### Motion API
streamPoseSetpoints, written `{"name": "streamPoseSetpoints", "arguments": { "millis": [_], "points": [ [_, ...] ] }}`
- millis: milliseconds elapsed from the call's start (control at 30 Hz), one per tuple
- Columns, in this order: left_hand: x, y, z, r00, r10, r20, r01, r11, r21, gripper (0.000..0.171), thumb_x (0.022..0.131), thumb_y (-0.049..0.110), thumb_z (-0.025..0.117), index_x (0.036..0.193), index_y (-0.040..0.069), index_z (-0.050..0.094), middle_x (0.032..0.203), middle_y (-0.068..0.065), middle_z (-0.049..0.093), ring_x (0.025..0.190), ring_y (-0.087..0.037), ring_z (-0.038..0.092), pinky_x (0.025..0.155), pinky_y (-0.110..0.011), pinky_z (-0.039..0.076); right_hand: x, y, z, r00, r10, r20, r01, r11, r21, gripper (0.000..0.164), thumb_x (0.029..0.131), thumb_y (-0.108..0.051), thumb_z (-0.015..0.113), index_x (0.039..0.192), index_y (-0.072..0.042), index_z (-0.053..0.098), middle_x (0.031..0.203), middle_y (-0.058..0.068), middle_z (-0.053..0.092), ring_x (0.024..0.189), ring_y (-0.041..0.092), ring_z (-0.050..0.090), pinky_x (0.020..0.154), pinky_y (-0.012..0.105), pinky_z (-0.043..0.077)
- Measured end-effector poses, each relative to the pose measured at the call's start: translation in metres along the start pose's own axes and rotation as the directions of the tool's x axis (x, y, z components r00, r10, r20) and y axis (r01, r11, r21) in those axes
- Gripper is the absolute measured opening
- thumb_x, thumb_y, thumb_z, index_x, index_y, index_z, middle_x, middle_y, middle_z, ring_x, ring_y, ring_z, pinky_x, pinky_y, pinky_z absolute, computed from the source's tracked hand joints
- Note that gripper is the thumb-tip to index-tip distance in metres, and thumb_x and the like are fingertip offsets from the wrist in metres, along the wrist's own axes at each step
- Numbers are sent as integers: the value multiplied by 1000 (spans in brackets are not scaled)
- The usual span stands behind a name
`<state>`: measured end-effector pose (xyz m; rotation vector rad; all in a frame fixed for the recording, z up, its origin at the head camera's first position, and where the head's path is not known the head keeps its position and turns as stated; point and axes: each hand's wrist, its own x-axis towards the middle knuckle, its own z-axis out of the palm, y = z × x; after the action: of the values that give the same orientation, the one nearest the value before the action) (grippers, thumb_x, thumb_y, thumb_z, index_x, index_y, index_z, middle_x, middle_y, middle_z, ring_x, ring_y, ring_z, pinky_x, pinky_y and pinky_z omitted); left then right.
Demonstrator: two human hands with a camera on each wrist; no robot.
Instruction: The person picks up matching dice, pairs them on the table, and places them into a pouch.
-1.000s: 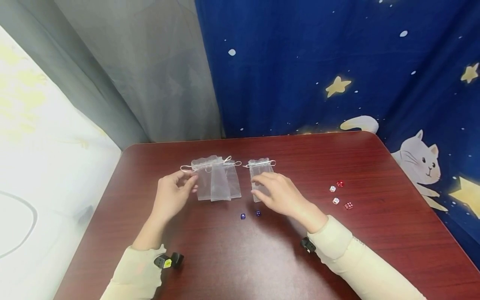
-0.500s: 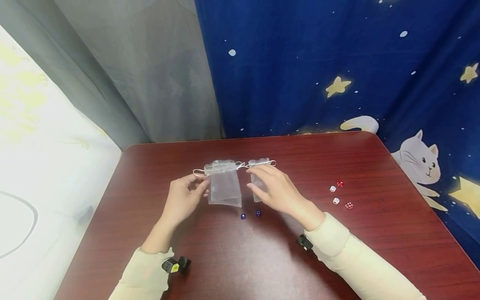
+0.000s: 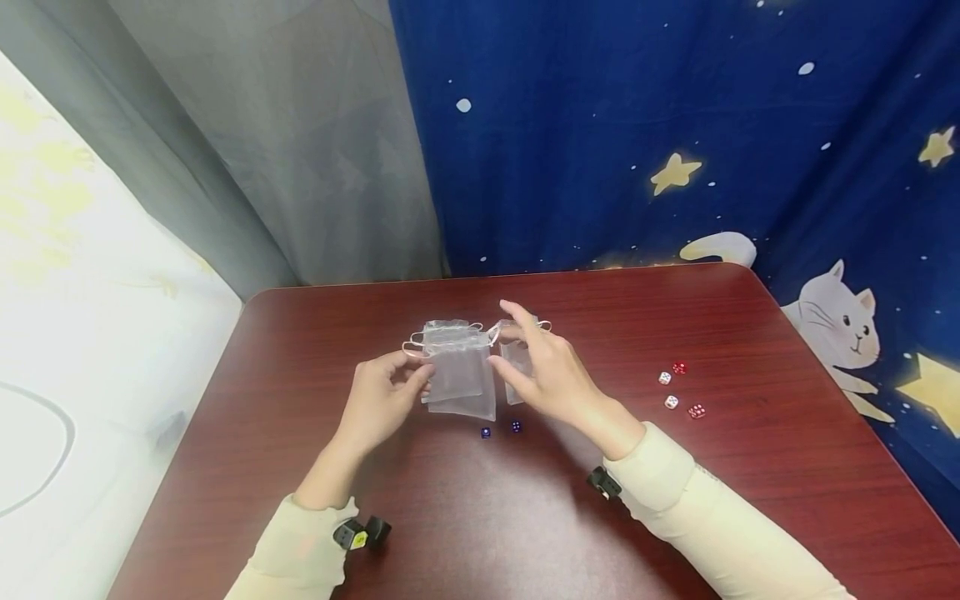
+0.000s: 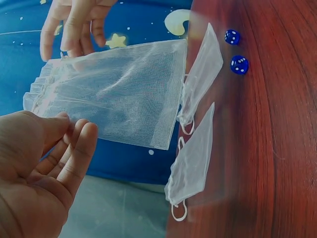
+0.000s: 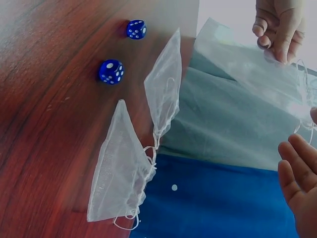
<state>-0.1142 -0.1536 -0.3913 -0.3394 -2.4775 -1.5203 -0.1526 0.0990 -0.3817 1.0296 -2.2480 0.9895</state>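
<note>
Head view: a sheer organza drawstring bag [image 4: 116, 94] is pinched at its left side, just below the gathered neck, between the thumb and fingers of the left hand [image 3: 384, 398]. As the wrist views show, the bag is held raised above the bench [image 3: 420, 483]. The right hand [image 3: 551, 375] is held at the opposite end of the neck with fingers spread apart; whether the white cord there is touched by them cannot be told for certain. Two more bags are laid flat on the bench: the left bag [image 4: 193, 166] is seen through and behind the raised one, and the right bag [image 5: 116, 173] is partly covered by the right hand in the head view. Nearer the person, two blue dice [image 5: 112, 72] are set side by side, apart from the bags. Farther right, two white dice [image 3: 665, 377] and two red dice [image 3: 697, 411] are grouped loosely. Behind the bench, a grey curtain [image 3: 315, 150] and a blue star-printed curtain [image 3: 555, 167] are hung.
</note>
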Motion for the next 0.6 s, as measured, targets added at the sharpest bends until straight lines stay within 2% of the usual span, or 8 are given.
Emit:
{"name": "streamPoseSetpoints", "arguments": {
  "millis": [100,267,367,500,600],
  "points": [
    [0,0,2,1000,-7,8,7,1000,-17,9,93,0,71,99,-6,73,81,-16,74,65,-25,73,59,-30,61,1,-1,1,999,-40,-11,40,999,9,60,86,-12,80,140,-5,53,108,8,75,94,25,72,79,42,58],
    [0,2,4,1000,-12,16,12,999,-30,9,92,0,71,99,-6,73,83,-16,74,67,-27,73,61,-41,62,2,-2,3,994,-109,-22,109,994,-1,42,87,-10,79,127,-7,67,114,8,74,96,22,71,83,38,58],
    [0,4,5,1000,-8,15,9,999,-34,8,92,0,72,98,-5,72,82,-18,74,66,-29,73,61,-46,61,3,-2,4,990,-140,-34,140,990,3,34,86,-9,79,120,-7,71,108,6,75,94,20,72,81,36,59],
    [0,4,6,1000,4,21,-4,1000,-20,7,92,1,72,96,-4,73,82,-18,74,66,-27,73,61,-43,61,5,0,6,985,-169,-34,170,985,30,24,86,-6,79,110,-7,73,101,3,76,91,17,72,79,34,59],
    [0,3,4,999,34,27,-35,998,49,10,91,4,74,101,0,73,82,-10,75,65,-20,72,59,-33,61,5,1,6,983,-180,-29,181,983,41,19,86,-4,78,104,-8,73,96,1,76,85,14,70,74,33,57]
  ]
}}
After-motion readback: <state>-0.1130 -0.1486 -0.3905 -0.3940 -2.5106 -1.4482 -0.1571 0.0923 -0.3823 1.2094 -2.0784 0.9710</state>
